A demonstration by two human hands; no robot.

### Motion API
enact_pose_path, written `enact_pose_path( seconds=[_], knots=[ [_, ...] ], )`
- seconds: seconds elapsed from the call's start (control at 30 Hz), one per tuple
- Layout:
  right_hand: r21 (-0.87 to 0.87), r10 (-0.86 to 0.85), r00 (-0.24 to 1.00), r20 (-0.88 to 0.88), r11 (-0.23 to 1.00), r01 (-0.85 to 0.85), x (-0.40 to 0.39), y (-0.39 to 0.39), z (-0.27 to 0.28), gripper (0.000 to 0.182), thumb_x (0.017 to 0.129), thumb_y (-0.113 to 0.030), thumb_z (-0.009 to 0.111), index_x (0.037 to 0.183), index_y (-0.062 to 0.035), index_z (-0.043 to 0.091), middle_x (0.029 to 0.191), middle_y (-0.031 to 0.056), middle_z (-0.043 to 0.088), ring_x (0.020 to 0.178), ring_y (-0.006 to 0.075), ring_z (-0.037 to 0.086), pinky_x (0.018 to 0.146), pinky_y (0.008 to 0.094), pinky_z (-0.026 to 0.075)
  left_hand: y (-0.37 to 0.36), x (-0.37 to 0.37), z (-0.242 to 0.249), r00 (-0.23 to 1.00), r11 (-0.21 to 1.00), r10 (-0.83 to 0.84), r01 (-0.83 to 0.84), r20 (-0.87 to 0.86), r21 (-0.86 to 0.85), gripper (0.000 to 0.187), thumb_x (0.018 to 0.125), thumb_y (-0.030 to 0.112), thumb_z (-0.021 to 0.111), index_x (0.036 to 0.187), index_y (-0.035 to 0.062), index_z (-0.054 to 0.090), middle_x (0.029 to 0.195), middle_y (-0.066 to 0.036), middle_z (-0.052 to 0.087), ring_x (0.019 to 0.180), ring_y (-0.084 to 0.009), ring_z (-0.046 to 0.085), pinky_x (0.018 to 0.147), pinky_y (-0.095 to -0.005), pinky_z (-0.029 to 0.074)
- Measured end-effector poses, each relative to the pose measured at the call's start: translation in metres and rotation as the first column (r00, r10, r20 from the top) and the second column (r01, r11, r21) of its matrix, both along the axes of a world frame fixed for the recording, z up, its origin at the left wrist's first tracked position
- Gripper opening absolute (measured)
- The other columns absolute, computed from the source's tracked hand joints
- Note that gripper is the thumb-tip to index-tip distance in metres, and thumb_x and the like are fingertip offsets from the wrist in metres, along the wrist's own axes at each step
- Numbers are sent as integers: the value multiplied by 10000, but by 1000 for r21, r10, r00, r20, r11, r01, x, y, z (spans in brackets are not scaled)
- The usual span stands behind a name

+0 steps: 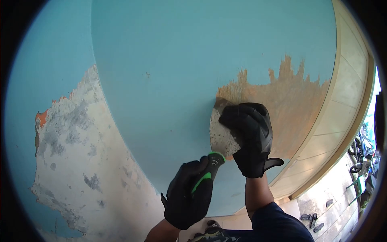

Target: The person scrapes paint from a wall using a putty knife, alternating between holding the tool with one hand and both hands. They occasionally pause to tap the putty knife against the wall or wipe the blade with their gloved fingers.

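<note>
"Where are we holding the wide, grey-bladed scraper [222, 137]?"

"We're wrapping our black-gloved left grip [188, 193] around its black-and-green handle [217, 158], fingers closing firmly on it. The speckled blade is lying at one o'clock from that grip."

"And how is its long axis running?"

"Roughly from seven o'clock at the handle to one o'clock, with the blade fanning out in front of the smooth, light-blue painted wall [173, 80]. We cannot tell whether its edge is touching."

"Which hand is nearer the blade?"

"The right: our black-gloved right grip [250, 137] is overlapping the blade's three o'clock side, its fingers bending. We cannot tell whether it's pinching the blade or just resting there."

"What are we seeing around it?"

"A jagged-edged brown patch [294, 109] is spreading at two o'clock from the blade, and a mottled white-and-grey patch [76, 149] is showing well apart, towards nine o'clock."
</note>
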State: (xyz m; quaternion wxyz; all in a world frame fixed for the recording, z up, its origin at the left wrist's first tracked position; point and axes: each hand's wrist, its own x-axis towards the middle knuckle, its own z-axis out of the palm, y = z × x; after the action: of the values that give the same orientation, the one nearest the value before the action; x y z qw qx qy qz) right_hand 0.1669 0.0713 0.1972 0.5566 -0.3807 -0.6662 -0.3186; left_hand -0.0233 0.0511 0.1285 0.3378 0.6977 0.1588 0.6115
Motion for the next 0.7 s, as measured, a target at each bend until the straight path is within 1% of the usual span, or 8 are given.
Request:
enact_pose_path(
  seconds=[0.07,0.1,0.13,0.2,0.27,0.4,0.6,0.7],
  knots=[
    [79,8,999,40,997,-11,1,10,18,308,634,-70,758,940,-77,717,1007,78,707,982,303,633,845,409,510,4,0,3,998,999,49,-49,-28,1,325,910,-15,652,1227,-33,582,1025,-151,639,897,-183,633,785,-301,505],
    [130,9,997,77,991,-19,0,10,21,266,654,-67,723,920,-48,717,969,95,704,960,302,645,842,396,511,1,-4,14,999,970,5,-17,-52,-242,323,911,-3,658,1224,-33,584,1029,-156,640,911,-197,635,794,-314,505],
    [116,11,997,74,993,-19,0,8,17,266,654,-67,723,920,-48,717,969,95,704,960,302,645,842,396,511,-2,-4,11,998,967,4,-18,-55,-255,323,911,-3,658,1224,-33,584,1029,-156,640,911,-197,635,794,-314,505],
    [73,34,998,47,997,-38,-2,2,14,254,659,-58,713,913,-49,717,963,93,706,961,299,646,838,391,511,-4,-4,11,1000,981,-9,3,-28,-193,319,918,19,663,1222,-35,583,1054,-168,644,932,-209,644,816,-321,508],
    [74,15,998,53,997,-19,-2,0,14,251,659,-70,716,909,-47,717,957,92,706,959,299,647,839,394,510,-2,1,-3,999,999,41,-41,14,29,320,923,23,654,1227,-40,576,1085,-173,641,963,-213,648,838,-321,510],
    [17,2,999,38,1000,-2,-3,2,13,232,665,-94,718,891,-43,715,946,92,707,952,297,647,836,401,508,-3,-3,-2,1000,996,-18,18,7,-82,338,929,0,635,1252,-52,550,1120,-179,639,983,-219,652,851,-319,515],
    [51,26,999,34,998,-28,0,11,17,230,662,-85,719,889,-47,715,961,95,709,962,294,638,827,402,510,5,5,-2,999,997,31,-30,-15,75,350,929,-5,629,1264,-52,543,1123,-182,634,984,-214,650,840,-318,519],
    [47,34,997,65,998,-37,7,8,9,334,621,-87,763,952,-83,716,1017,77,707,984,304,618,842,409,506,3,3,1,999,990,-48,50,20,-132,347,927,-6,631,1264,-36,552,1129,-183,634,982,-223,655,845,-320,520]
  ],
)
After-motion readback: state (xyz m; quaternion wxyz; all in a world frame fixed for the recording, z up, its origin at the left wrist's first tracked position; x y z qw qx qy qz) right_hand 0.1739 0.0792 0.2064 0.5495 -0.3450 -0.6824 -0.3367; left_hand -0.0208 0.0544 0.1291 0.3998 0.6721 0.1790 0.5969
